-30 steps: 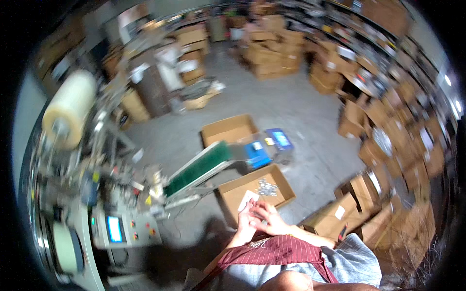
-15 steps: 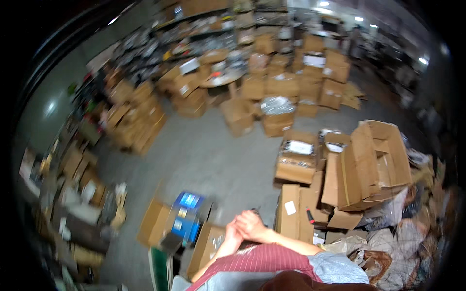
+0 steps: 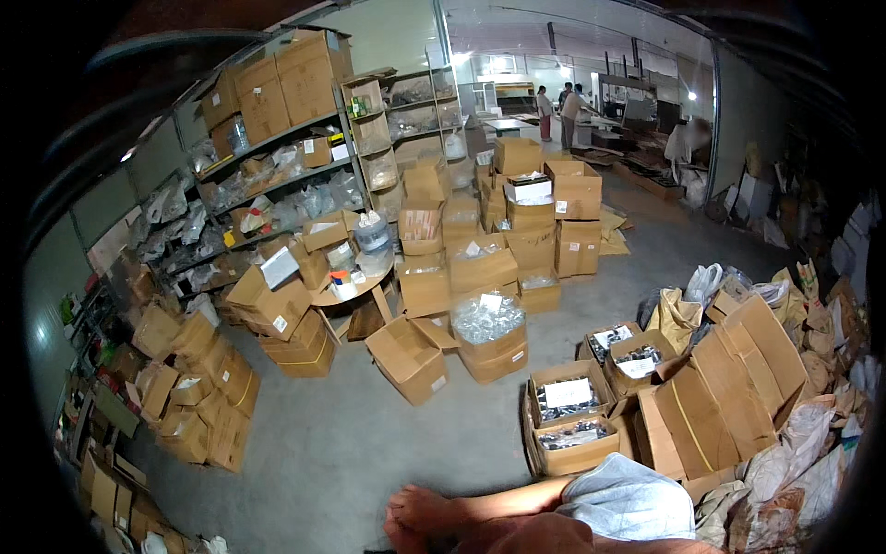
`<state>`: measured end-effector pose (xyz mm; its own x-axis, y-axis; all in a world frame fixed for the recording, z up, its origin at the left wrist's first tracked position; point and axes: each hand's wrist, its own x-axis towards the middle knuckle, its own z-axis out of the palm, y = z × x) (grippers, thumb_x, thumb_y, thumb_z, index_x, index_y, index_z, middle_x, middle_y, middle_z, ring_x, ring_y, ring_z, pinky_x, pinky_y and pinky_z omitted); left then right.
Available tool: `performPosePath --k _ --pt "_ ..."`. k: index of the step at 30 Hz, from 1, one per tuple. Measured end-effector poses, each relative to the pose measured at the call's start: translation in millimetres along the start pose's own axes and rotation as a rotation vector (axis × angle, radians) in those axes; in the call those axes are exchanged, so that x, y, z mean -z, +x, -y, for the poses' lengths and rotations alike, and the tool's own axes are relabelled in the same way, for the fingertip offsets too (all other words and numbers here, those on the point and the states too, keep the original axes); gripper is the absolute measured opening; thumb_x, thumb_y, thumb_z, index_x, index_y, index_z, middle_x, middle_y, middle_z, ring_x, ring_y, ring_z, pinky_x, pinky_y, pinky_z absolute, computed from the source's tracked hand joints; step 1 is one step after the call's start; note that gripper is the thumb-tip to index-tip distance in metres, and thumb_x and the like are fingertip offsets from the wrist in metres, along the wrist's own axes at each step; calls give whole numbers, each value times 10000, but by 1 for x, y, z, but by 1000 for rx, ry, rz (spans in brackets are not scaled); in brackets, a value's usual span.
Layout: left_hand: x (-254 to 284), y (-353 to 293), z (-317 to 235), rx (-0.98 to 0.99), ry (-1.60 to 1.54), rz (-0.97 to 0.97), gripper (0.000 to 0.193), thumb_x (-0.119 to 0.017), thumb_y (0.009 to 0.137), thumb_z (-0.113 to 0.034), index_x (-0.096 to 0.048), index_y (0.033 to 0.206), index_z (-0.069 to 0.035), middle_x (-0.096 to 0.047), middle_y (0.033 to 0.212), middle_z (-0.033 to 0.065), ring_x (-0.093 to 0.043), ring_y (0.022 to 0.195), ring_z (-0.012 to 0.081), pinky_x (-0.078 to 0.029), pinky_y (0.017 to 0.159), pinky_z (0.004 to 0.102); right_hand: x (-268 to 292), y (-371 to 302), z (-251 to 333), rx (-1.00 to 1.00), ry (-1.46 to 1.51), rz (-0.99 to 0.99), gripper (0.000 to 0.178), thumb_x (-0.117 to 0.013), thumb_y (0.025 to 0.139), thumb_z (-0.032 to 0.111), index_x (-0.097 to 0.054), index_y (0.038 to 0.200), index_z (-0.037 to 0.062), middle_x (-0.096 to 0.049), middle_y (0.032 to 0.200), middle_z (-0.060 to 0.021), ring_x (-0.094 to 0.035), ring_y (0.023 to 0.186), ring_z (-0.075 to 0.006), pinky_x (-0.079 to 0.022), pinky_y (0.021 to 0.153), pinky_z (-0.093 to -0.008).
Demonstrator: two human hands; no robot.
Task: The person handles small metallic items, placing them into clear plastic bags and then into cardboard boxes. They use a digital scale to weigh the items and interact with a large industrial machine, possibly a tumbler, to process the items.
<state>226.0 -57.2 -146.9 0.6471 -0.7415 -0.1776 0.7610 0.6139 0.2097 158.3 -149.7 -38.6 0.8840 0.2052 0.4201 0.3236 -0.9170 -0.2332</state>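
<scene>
At the lower edge, my right hand (image 3: 423, 508) lies curled against my left hand (image 3: 400, 535), the two pressed together in front of my body. My right forearm comes in from the right, below a grey-blue sleeve. The fingers of both hands are closed, and whatever they may hold is hidden. Only a small part of the left hand shows, at the picture's bottom. Nearest to the hands on the right is an open carton (image 3: 577, 454) filled with small dark pieces in clear wrapping. Behind it stands a similar carton (image 3: 530, 382) with a white sheet on top.
Grey floor (image 3: 332, 452) stretches ahead. A tall open carton (image 3: 729, 397) leans at the right beside heaped sacks (image 3: 784, 471). Ahead stand an empty carton (image 3: 406, 360), a carton of clear bags (image 3: 489, 355) and a round table (image 3: 355, 294). Shelves line the back left; people (image 3: 570, 115) stand far off.
My view has tilted up, so my clasped hands sit lower in the picture. The blue box, nearby open carton and red-and-black tool have left the view.
</scene>
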Motion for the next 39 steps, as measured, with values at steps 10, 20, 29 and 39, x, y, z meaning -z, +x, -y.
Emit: performPosePath --k 10,20,29,39 --pt "17 191 -167 -318 26 -195 303 -419 993 -322 -588 1057 -79 -599 1000 36 -571 980 190 -466 874 350 -79 246 -125 31 217 339 218 -633 789 274 -657 784 57 -611 795 -99 -586 805 -294 -466 711 -425" --pt "33 201 -342 -892 -190 -417 298 -434 998 -309 -602 1058 -71 -617 988 46 -578 966 197 -469 863 348 -240 442 -112 665 543 380 151 -657 716 182 -695 862 196 -687 1067 -64 -696 841 -274 -578 625 -399" --pt "121 130 -520 -1411 -453 -552 293 -447 1003 -298 -615 1059 -64 -633 976 55 -584 953 203 -473 854 346 -333 600 64 1082 1162 203 95 -688 682 56 -689 775 75 -589 742 -79 -599 658 -259 -498 607 -348" --pt "176 8 -774 -1781 -629 -532 288 -462 1008 -285 -628 1061 -56 -651 964 66 -591 939 210 -477 843 343 -425 801 301 1399 1406 350 76 -679 685 -15 -669 746 30 -586 719 -103 -599 643 -279 -494 594 -373"
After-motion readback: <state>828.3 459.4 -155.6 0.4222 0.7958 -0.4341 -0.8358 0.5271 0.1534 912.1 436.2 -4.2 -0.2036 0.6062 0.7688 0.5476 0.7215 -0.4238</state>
